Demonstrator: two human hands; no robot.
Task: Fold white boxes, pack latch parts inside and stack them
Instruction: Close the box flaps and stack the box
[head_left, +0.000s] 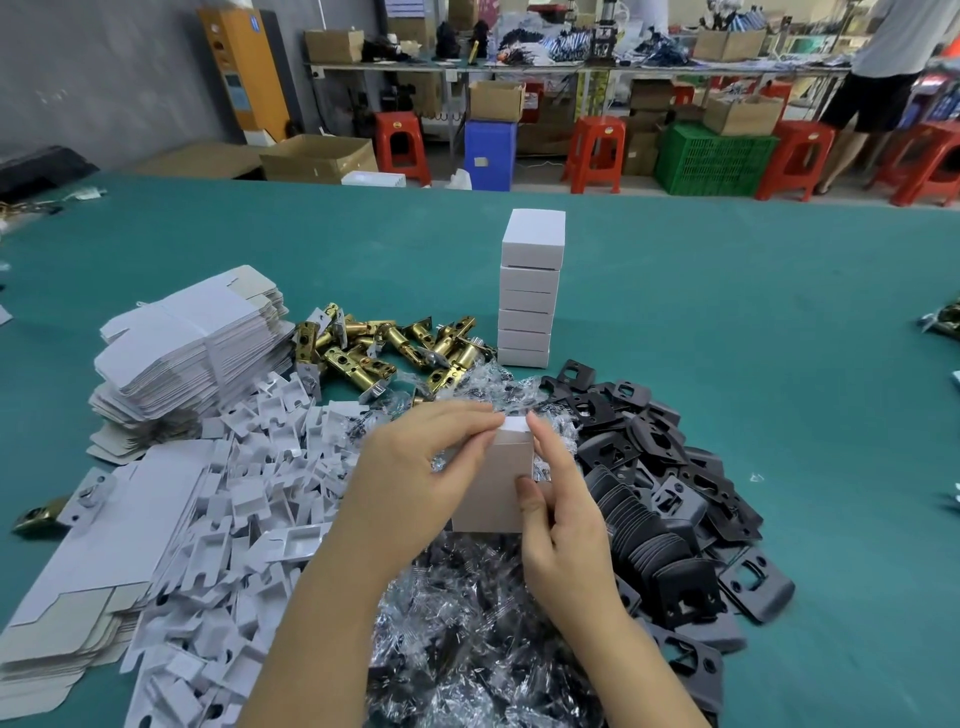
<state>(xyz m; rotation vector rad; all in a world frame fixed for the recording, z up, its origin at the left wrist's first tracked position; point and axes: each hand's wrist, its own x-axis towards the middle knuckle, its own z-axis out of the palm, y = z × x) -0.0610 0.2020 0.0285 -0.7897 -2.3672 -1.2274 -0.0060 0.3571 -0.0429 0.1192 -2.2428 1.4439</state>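
Fingers of both hands, left hand (415, 467) and right hand (563, 512), pinch the small white folded cardboard box (493, 488), which I see held above crinkled clear plastic bags (467, 613), a stack of closed white boxes (527, 291) standing beyond on the green table (727, 312).

Both hands grip a white box (493, 488), left hand (410, 478) and right hand (566, 525) pinching its top flap. Beyond the fingertips stands a stack of closed boxes (527, 296).
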